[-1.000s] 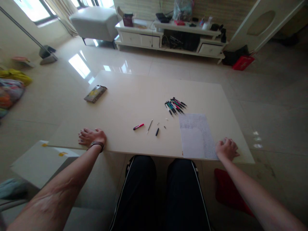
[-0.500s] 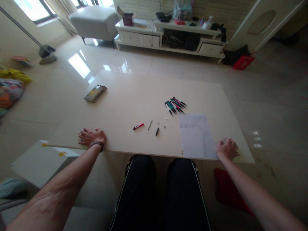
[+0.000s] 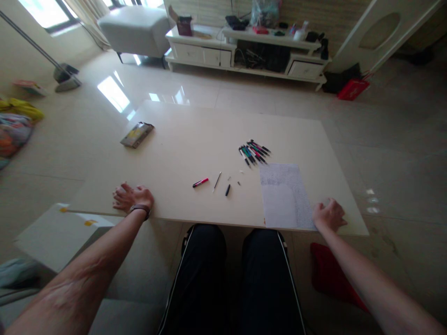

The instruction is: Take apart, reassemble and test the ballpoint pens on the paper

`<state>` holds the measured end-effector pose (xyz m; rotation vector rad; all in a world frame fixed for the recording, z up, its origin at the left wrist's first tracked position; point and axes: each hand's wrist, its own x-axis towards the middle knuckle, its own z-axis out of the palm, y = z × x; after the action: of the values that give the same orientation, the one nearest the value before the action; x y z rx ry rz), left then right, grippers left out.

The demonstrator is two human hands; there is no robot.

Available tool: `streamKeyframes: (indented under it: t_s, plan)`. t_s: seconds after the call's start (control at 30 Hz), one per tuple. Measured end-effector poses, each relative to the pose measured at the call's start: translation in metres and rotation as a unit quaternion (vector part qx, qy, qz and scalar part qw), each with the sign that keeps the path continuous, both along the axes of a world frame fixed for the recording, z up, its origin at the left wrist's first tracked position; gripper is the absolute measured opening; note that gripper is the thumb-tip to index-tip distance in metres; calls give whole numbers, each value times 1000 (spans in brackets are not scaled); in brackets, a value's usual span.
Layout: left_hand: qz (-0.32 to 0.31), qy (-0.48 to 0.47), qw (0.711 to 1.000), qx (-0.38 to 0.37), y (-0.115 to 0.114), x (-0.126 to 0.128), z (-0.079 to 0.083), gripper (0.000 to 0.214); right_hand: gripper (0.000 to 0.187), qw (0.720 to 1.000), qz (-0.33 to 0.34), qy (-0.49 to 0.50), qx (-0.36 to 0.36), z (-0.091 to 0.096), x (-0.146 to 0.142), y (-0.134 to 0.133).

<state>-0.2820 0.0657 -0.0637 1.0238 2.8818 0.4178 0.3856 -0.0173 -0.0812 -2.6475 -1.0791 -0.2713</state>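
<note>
My left hand (image 3: 132, 197) lies on the white table (image 3: 181, 139) at its near left edge, fingers spread and nothing held; a dark band circles the wrist. At the near right corner rests my right hand (image 3: 329, 215), thumb apart from the bent fingers, with no object visible in it. Just left of it is a sheet of paper (image 3: 279, 202) covered partly in dense writing. Between the hands lie a pink and black pen part (image 3: 200, 183), a thin refill (image 3: 217, 182), a black pen piece (image 3: 227, 190) and a small dark part (image 3: 239, 183).
Several pens (image 3: 253, 152) lie in a cluster beyond the paper. A worn flat box (image 3: 137, 135) sits at the table's left. My knees are under the near edge. Across the floor stand a white TV cabinet (image 3: 195, 53) and a grey ottoman (image 3: 134, 30).
Both hands and the pen parts stay where they were on the table. Only the camera view has shifted very slightly.
</note>
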Motion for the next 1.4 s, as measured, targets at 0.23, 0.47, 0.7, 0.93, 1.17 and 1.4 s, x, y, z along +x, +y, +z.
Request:
streamKeyframes:
  t_s: [0.23,0.47,0.7,0.93,1.17,1.4]
  plan:
    - [37,77,996,33,3,-7,-13,47,44,1000,-1,-2,-8,-1,2,1]
    - [15,84,996,36,1,-3,-8,45,43,1000,1,-6,-3,-4,4,1]
    - [14,71,997,10,1,2,1,54,43,1000,1,-3,-7,-6,5,1]
    - [16,69,997,20,1,1,-2,46,42,1000,4,-3,-13,-5,5,1]
    - [21,69,997,23,1,3,-1,45,41,1000,8,6,-12,0,0,1]
    - [25,68,997,35,1,0,-4,46,40,1000,1,2,-11,1,-1,1]
